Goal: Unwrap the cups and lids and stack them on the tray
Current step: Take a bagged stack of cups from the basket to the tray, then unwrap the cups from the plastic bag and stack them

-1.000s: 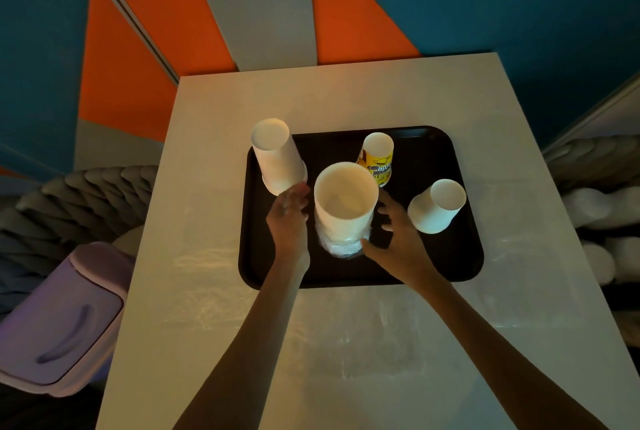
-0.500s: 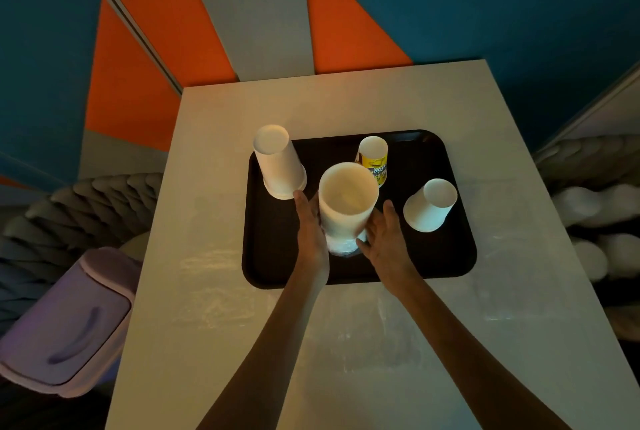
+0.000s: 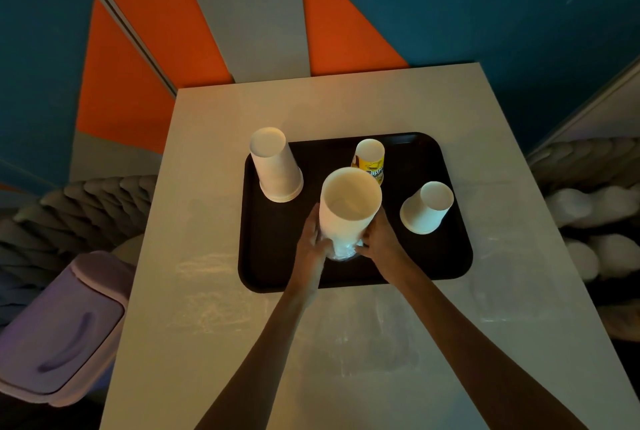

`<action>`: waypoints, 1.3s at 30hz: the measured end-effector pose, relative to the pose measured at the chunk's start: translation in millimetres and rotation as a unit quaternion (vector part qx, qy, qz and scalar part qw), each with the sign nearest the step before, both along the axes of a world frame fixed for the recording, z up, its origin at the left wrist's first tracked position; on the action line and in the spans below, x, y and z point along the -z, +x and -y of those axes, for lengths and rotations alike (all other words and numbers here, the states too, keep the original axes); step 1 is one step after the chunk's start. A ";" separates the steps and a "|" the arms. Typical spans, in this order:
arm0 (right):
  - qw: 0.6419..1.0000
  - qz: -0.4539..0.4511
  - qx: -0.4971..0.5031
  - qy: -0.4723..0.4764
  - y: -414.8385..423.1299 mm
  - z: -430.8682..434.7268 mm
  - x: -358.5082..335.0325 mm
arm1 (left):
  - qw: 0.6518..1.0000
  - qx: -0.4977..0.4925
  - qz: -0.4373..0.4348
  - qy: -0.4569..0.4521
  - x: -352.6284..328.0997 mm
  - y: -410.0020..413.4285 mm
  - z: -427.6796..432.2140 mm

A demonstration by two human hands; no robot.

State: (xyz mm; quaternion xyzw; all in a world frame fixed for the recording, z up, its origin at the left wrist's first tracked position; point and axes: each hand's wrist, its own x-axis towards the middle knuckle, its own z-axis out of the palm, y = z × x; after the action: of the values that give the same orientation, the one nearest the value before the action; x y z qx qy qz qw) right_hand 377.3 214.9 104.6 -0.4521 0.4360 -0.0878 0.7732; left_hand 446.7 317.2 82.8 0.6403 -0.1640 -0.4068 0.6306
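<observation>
Central cup stack (image 3: 348, 207): a tall white column standing in the near-middle of the black tray (image 3: 270, 256), its upper end facing the camera. Crumpled clear wrap (image 3: 343, 251) is gathered round its foot, where it meets the tray.

My left hand (image 3: 313, 239) lies against the stack's left flank. The fingers (image 3: 317, 227) are bent round the lower part, and the thumb is down at the wrap. My right hand (image 3: 381, 239) mirrors it on the right flank, fingers curled against the base and touching the wrap. The stack thus sits clasped between the two hands, low down, with most of its height rising free above the fingertips.

On the same tray:
- a second white stack (image 3: 275, 166) at the far left
- a yellow printed cup (image 3: 370, 161) just behind the central stack
- a shorter white stack (image 3: 427, 207) to the right

All three stand apart from my hands.

The tray rests on a pale table (image 3: 311, 343). A lilac lidded bin (image 3: 59, 325) stands beside the table on the left.
</observation>
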 end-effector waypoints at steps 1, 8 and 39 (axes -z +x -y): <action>1.000 -0.009 -0.013 -0.001 1.4 2.2 0.0 | 0.999 0.009 0.047 0.002 0.6 -2.5 1.8; 0.986 -0.094 -0.135 0.034 3.2 14.9 -9.7 | 0.974 -0.055 0.212 0.063 4.0 0.6 15.7; 0.797 -0.202 -0.334 -0.461 40.1 28.6 -156.6 | 0.956 0.071 0.254 0.130 -64.3 19.9 -11.7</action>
State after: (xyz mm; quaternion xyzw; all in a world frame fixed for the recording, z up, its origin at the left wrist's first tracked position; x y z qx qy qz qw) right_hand 417.4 186.3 261.2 -0.8800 0.3120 0.0790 0.3493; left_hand 466.5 328.9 147.1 0.7856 -0.3094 -0.2926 0.4488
